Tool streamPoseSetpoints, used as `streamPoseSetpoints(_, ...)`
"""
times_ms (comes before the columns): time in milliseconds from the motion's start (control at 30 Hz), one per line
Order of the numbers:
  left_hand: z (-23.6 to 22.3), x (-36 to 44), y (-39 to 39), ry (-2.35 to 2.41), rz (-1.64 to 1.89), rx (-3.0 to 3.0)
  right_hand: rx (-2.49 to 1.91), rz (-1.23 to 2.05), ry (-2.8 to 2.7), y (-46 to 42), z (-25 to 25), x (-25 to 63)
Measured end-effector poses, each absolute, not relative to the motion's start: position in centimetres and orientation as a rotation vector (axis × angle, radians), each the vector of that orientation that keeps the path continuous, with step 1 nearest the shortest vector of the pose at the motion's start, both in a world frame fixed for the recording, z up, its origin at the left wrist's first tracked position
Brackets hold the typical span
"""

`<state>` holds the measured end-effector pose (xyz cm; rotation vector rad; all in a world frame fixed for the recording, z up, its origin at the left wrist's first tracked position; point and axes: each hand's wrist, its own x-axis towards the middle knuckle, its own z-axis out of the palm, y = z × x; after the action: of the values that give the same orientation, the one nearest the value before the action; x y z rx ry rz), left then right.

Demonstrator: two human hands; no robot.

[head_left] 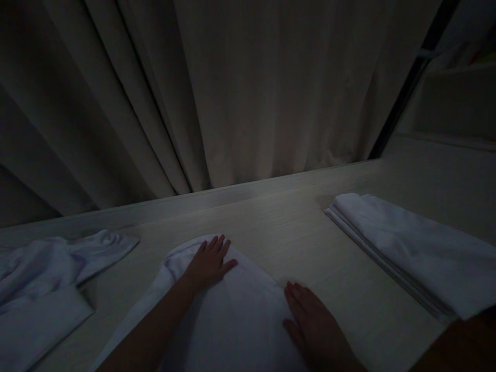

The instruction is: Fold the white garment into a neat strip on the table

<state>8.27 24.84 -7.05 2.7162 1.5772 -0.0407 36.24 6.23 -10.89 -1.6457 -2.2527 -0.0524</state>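
A white cloth (240, 320) lies spread on the pale surface in front of me, and its near part runs out of the bottom of the view. My left hand (210, 262) rests flat near the cloth's far end, with its fingers spread. At the cloth's right edge, my right hand (310, 315) lies with its fingers stretched out and the thumb apart, partly over the cloth. Neither hand grips anything that I can see. The light is dim, so the cloth's exact kind cannot be made out.
A stack of folded white cloths (411, 243) lies to the right. At the left sit a crumpled white cloth (58, 263) and a flatter folded white cloth (46, 325). Beige curtains (248, 93) hang behind the far edge, with a dark post (411, 82) beside them.
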Motion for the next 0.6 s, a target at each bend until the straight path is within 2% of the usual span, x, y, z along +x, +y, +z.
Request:
streamPoseSetpoints(300,-7.2,8.0,24.6,1.564,-0.041,2.747,-1.687,-0.152,-2.395,5.1,-11.6,37.5)
streamPoseSetpoints(600,-6.5,9.6,24.9,1.588,0.027,2.722,-1.625,-0.420,-2.287,4.5,-13.7,38.1)
